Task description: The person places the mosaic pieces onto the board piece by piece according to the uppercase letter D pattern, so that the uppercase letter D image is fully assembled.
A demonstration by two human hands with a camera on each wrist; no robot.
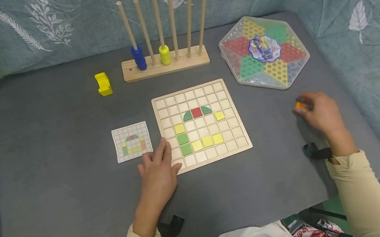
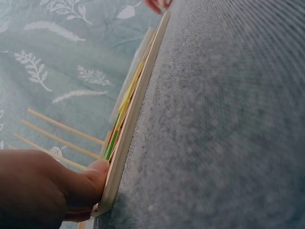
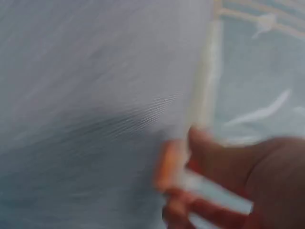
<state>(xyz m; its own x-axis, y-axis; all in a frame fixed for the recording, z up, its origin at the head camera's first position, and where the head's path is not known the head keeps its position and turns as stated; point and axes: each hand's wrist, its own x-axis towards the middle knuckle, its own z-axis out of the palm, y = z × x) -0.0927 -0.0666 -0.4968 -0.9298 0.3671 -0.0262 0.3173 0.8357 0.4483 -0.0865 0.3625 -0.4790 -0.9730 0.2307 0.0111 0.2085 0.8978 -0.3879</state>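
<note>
A square wooden grid board [image 1: 242, 142] lies on the table, with green, yellow and red flat pieces set in some of its cells. My left hand [image 1: 160, 179] rests at the board's near left corner, its fingers along the left side and its thumb [image 2: 95, 176] on the near edge. Off to the board's right, my right hand [image 1: 324, 113] pinches a small orange piece [image 1: 300, 104] just above the table. That orange piece [image 3: 167, 164] is blurred in the right wrist view, so its exact shape cannot be made out. A printed pattern card [image 1: 130, 133] lies left of the board.
Behind the board stands a wooden peg rack [image 1: 168, 69] with blue rings [image 1: 139, 58] and yellow rings [image 1: 165, 55]. A hexagonal Chinese checkers box [image 1: 264, 53] sits at the back right. One yellow curved block [image 1: 103, 84] is at the back left.
</note>
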